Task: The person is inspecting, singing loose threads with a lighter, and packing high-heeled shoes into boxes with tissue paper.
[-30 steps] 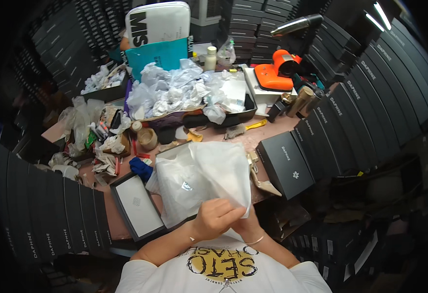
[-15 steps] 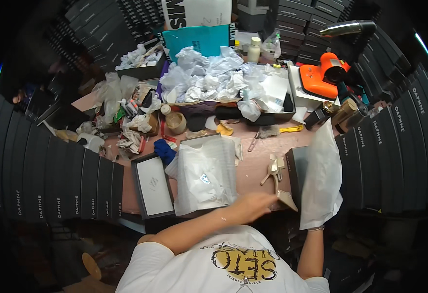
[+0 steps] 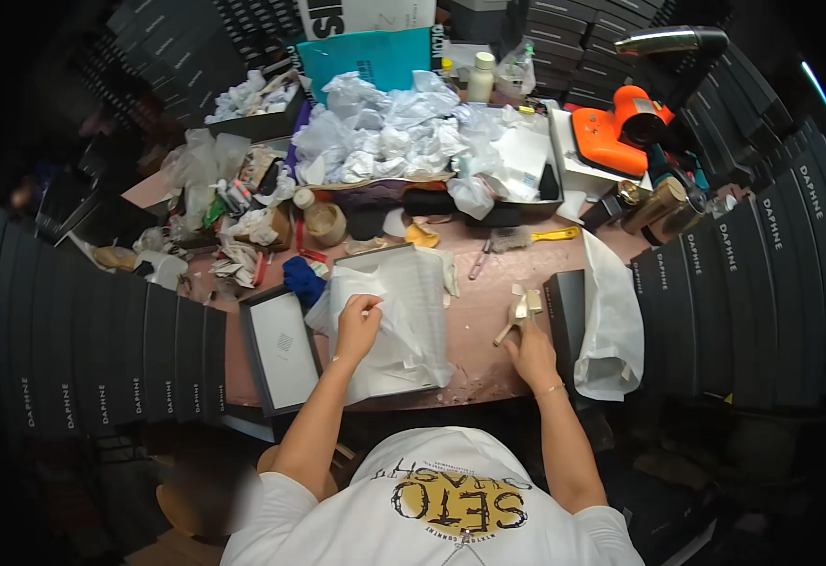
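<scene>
My left hand (image 3: 360, 325) is over a shoebox (image 3: 427, 274) lined with white tissue and translucent wrap. Its fingers pinch the white tissue paper (image 3: 380, 288). To the right, my right hand (image 3: 533, 358) is closed around a beige high-heeled sandal (image 3: 529, 304) on the pink table; its palm hides part of the shoe. A dark-rimmed box lid (image 3: 282, 340) with a pale inside lies left of the shoebox. A white bag (image 3: 611, 321) rests by a dark box (image 3: 565, 311) to the right of my right hand.
Stacked dark shoeboxes (image 3: 101, 349) wall both sides. Farther back are a bin of crumpled paper (image 3: 384, 132), an orange device (image 3: 611, 141), a yellow-handled brush (image 3: 526, 238), a jar (image 3: 324, 224) and a blue cloth (image 3: 303, 280). Spray cans (image 3: 655, 208) stand at the right.
My left hand has swung back from the right side to the tissue in the shoebox. My right hand has come away from the white bag, now lying down, and taken hold of the sandal.
</scene>
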Motion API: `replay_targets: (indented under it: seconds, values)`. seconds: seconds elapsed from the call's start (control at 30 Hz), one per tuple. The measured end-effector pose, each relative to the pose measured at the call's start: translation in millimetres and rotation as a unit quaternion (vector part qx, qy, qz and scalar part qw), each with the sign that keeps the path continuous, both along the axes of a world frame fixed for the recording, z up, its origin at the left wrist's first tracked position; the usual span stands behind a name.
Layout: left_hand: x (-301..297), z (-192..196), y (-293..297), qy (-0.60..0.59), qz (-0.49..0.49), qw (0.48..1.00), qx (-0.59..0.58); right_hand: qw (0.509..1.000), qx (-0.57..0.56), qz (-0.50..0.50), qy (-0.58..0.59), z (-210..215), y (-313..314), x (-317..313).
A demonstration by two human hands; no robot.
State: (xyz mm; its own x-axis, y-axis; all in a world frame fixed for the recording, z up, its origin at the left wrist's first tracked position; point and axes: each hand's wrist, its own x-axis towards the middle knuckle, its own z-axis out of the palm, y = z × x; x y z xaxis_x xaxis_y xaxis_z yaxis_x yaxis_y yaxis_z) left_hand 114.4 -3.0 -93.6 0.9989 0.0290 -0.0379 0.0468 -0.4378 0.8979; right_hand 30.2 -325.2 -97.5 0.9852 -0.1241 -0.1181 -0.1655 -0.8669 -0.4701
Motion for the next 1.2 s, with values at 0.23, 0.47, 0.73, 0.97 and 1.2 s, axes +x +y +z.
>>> replay_targets:
  seconds: [0.23, 0.47, 0.73, 0.97, 1.2]
  values:
    - [-8.9, 38.5, 39.8, 0.053, 0.144, 0.938, -0.311, 0.984, 0.152, -0.069, -0.060, -12.7, -5.3, 8.0]
    - [-32.7, 19.2, 38.4, 0.001, 0.110, 0.983, -0.145, 0.946, 0.286, 0.020, -0.152, -13.6, -20.2, -10.6]
    - [-47.6, 9.9, 22.0, -0.226, -0.073, 0.956, 0.170, 0.967, 0.251, -0.042, 0.005, -57.0, -49.0, -48.4]
    - [-27.0, 11.1, 23.3, -0.186, -0.303, 0.897, 0.264, 0.986, 0.162, 0.025, -0.016, 24.0, 18.1, -66.6]
    - [-12.7, 39.5, 33.6, -0.238, -0.281, 0.856, 0.363, 0.941, 0.320, -0.078, 0.073, 26.5, 2.3, -46.7]
